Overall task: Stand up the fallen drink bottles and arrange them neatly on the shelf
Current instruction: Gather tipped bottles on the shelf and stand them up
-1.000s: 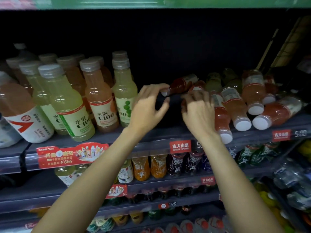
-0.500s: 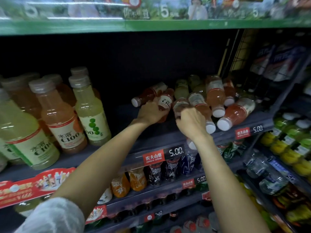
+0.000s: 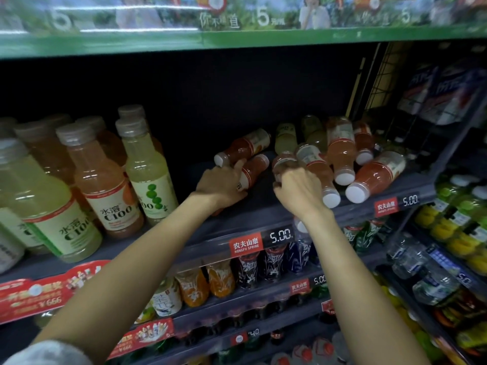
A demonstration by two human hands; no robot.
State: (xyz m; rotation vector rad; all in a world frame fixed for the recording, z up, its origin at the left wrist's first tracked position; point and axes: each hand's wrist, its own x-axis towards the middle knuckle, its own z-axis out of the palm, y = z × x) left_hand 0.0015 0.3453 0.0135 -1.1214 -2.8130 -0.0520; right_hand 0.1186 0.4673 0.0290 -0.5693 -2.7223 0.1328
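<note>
Several red, pink and pale-green drink bottles lie fallen in a heap on the right of the dark shelf point(image 3: 263, 214). My left hand point(image 3: 222, 184) grips a fallen red bottle point(image 3: 253, 171) lying on its side. Just behind it lies another red bottle point(image 3: 243, 147), cap pointing left. My right hand point(image 3: 297, 189) curls round a red bottle point(image 3: 283, 162) in the heap's front. To its right lie a pink bottle point(image 3: 317, 171) and a red one point(image 3: 376, 175), white caps toward me. Upright C100 bottles point(image 3: 104, 180) stand on the left.
A bare stretch of shelf lies between the upright bottles and the heap. Price tags point(image 3: 263, 242) run along the shelf's front edge. Lower shelves hold rows of small bottles point(image 3: 218, 279). A side rack on the right carries water and yellow-green drinks point(image 3: 461, 233).
The view has shifted left and up. Both hands reached deeper into the heap: the left closed round one fallen red bottle, the right round another.
</note>
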